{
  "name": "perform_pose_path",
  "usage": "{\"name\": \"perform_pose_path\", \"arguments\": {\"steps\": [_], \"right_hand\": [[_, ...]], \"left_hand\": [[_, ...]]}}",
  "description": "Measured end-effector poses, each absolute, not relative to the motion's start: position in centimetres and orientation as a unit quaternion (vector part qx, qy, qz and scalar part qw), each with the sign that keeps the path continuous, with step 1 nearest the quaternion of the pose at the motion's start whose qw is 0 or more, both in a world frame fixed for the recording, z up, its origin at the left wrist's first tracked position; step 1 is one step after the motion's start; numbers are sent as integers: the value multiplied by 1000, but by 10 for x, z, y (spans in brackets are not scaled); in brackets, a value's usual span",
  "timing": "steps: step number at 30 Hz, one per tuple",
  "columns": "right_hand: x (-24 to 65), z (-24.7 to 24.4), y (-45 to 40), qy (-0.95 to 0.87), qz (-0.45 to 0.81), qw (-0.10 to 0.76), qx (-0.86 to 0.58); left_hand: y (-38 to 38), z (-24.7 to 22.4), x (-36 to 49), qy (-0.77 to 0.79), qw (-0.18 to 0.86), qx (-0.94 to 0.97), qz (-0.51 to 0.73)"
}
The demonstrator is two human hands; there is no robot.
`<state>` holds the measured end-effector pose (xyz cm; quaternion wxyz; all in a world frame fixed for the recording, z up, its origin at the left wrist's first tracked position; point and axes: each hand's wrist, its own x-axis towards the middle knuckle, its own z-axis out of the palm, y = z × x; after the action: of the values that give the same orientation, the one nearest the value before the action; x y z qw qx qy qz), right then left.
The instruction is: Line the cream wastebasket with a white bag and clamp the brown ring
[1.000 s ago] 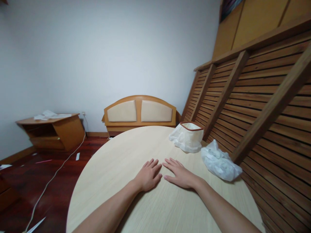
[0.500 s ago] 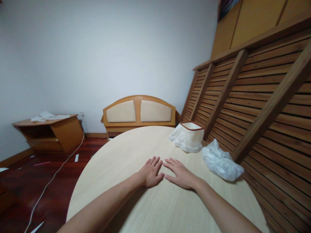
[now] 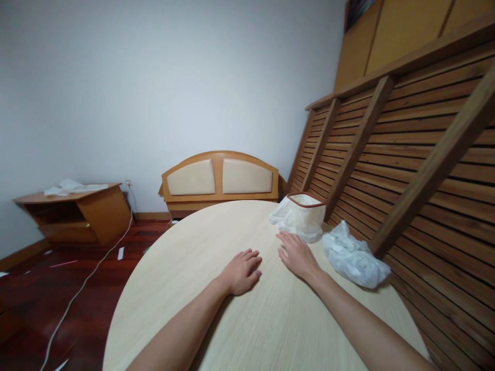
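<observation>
My left hand [image 3: 240,272] rests palm down on the round pale wooden table [image 3: 185,257], fingers stretched out, holding nothing. To its right, my right hand [image 3: 297,255] is open with nothing in it, its fingers apart and slightly bent. Just beyond its fingers stands a small bin [image 3: 303,216] with a brown rim, a white plastic bag lining it and draped over its outside. Right of that hand lies a crumpled white plastic bag [image 3: 356,257] whose contents I cannot make out. Neither hand visibly grips the bin or the bag.
A slatted wooden panel [image 3: 359,154] leans along the right side, close to the table edge. Behind the table is a headboard [image 3: 220,178] with cream pads. At left, a low cabinet [image 3: 104,216] stands on the dark red floor, where a white cable [image 3: 85,283] runs.
My right hand has moved forward and right, away from the left hand and closer to the bin. My left hand stays nearly in place, its fingers now closer together.
</observation>
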<state>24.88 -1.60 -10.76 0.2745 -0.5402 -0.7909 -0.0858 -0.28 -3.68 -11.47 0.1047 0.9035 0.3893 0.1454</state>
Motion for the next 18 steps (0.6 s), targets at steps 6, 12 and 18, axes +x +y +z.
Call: {"name": "perform_pose_path", "arguments": {"steps": [6,12,18], "right_hand": [[288,-71,35,-629,-181,404,-639],[308,-60,61,-589,-163,438,-659],[296,-73,53,-606,-158,468,-624]], "left_hand": [[-38,-117,-1,379,66,911,149],[-40,-115,-2,375,51,913,154],[-39,-120,0,387,52,902,183]]}}
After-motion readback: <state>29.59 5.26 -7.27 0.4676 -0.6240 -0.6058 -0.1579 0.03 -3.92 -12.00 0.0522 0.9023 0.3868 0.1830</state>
